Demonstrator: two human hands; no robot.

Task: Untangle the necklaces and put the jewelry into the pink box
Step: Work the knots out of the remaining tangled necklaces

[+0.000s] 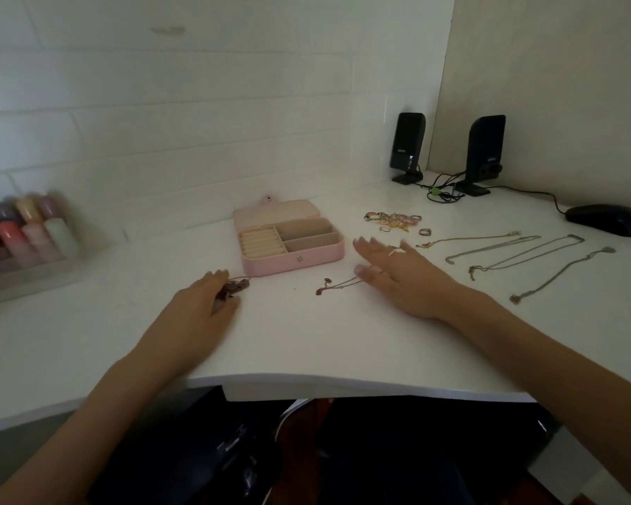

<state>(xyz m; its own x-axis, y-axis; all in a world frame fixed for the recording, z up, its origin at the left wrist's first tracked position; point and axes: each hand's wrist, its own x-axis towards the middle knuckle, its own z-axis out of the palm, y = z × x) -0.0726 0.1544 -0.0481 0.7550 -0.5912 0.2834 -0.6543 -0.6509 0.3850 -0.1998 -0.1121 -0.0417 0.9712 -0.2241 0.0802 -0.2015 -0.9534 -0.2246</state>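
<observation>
The pink box [292, 262] lies open on the white desk, its compartments holding nothing. My left hand [201, 304] rests to its left front and holds a small clump of tangled chain [235, 286] between thumb and fingers. My right hand [397, 277] lies flat with fingers spread, right of the box, its thumb touching a thin necklace [337, 285] that runs out leftward. A pile of rings and colourful jewelry [392, 218] sits behind the right hand. Several necklaces [525, 255] lie stretched out in rows to the right.
Two black speakers [448, 153] with cables stand at the back right, and a black mouse [607, 219] lies at the far right. A clear tray of coloured bottles [26, 231] sits at the left. The desk's front edge [343, 386] is near my forearms.
</observation>
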